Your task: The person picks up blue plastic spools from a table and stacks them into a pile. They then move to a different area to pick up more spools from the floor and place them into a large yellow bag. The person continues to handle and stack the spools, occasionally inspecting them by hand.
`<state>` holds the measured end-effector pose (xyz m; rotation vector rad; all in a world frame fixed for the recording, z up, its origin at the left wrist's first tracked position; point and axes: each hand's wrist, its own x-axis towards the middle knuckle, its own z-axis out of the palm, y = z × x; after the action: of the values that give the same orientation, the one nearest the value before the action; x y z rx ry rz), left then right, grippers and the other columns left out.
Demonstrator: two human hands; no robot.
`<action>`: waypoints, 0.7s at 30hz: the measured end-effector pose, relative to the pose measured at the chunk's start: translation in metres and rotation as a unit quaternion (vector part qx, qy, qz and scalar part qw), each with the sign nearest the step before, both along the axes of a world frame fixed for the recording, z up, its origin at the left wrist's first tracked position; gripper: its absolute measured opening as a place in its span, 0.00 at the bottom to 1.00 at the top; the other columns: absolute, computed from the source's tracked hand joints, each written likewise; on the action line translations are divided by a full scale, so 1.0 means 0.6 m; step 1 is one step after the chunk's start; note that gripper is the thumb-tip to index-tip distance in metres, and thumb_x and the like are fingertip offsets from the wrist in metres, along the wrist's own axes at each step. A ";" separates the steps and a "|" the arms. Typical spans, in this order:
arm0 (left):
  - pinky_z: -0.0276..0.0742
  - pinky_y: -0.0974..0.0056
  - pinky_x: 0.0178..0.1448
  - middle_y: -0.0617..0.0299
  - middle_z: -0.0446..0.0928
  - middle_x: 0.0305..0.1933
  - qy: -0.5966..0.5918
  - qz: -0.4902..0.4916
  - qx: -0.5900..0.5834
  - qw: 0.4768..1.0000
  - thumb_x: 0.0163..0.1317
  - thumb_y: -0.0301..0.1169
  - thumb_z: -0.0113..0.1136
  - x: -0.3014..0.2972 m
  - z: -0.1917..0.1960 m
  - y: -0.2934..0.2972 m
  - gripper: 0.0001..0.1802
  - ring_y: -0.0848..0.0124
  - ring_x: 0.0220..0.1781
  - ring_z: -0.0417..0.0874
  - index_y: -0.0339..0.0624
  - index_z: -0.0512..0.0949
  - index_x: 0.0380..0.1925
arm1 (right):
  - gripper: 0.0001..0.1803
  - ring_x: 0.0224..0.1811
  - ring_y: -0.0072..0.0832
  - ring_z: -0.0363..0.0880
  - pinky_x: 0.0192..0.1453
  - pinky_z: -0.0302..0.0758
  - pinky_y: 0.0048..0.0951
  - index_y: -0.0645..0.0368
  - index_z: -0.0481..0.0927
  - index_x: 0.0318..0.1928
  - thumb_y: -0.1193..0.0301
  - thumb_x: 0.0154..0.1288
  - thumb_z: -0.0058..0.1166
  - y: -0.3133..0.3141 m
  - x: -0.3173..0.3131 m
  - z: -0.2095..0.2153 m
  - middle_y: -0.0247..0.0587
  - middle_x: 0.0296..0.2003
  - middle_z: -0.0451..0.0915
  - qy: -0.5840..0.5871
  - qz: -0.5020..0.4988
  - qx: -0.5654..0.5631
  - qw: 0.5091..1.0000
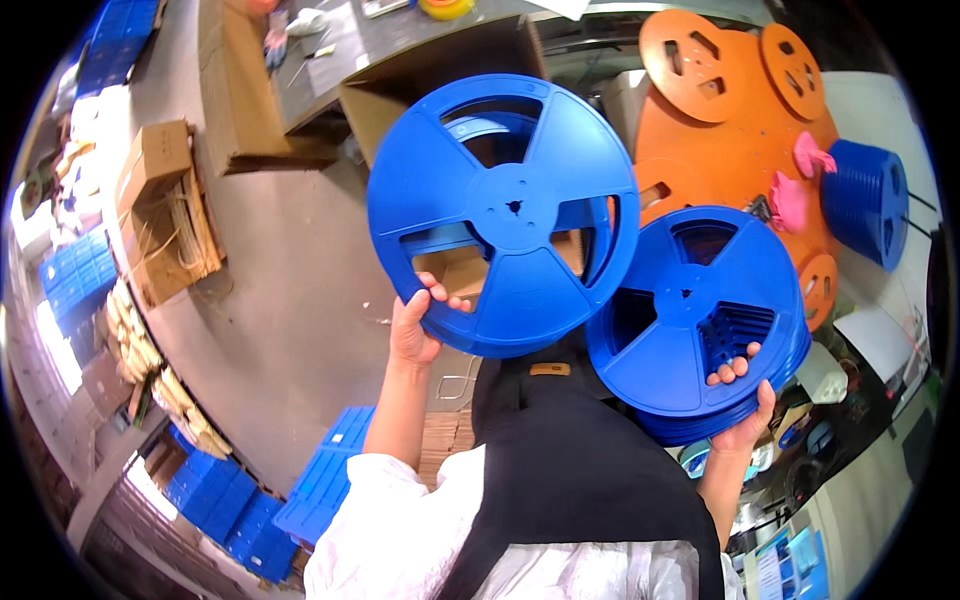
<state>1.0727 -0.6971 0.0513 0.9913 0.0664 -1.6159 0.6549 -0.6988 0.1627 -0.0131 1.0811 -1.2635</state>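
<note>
- Orange tabletop (740, 115), at the right: pink gloves (788, 205) lying on it; a row of blue reels (865, 205) stands on edge at its far right border.
- Open cardboard box (460, 62), beyond and below the left-held reel, mostly hidden by it; contents cannot be told.
- Smaller open carton (155, 165), on the floor (285, 290) at left: pale cord-like strips (183, 235) inside.
- Blue crate (328, 472), lower left, beside the left forearm; inside not visible.
- Reel stack (697, 305), blue, several flanges deep, before the trunk at right, top face tilted toward the camera.
- Single blue reel (537, 210), raised, centre of view, left of and partly over the stack. More blue shows through its windows; whether its rear flange or another reel, cannot tell.
- Left hand (414, 322): forearm upright, fingers curled through the lower-left window, gripping the reel's rim.
- Right hand (748, 422): fingers through the lower-right window, thumb outside; grips the stack's rim.
</note>
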 end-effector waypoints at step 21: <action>0.78 0.48 0.52 0.60 0.79 0.34 0.053 -0.003 -0.041 0.998 0.57 0.30 0.63 0.020 0.006 0.046 0.15 0.60 0.40 0.83 0.43 0.72 0.43 | 0.24 0.32 0.26 0.67 0.45 0.70 0.34 0.61 0.66 0.55 0.58 0.67 0.45 0.007 0.008 0.023 0.36 0.30 0.68 0.002 0.006 -0.044 0.999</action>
<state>1.0846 -0.6692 0.0551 0.8433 0.0683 -1.6631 0.6599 -0.6945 0.1764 -0.0888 1.0277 -1.2987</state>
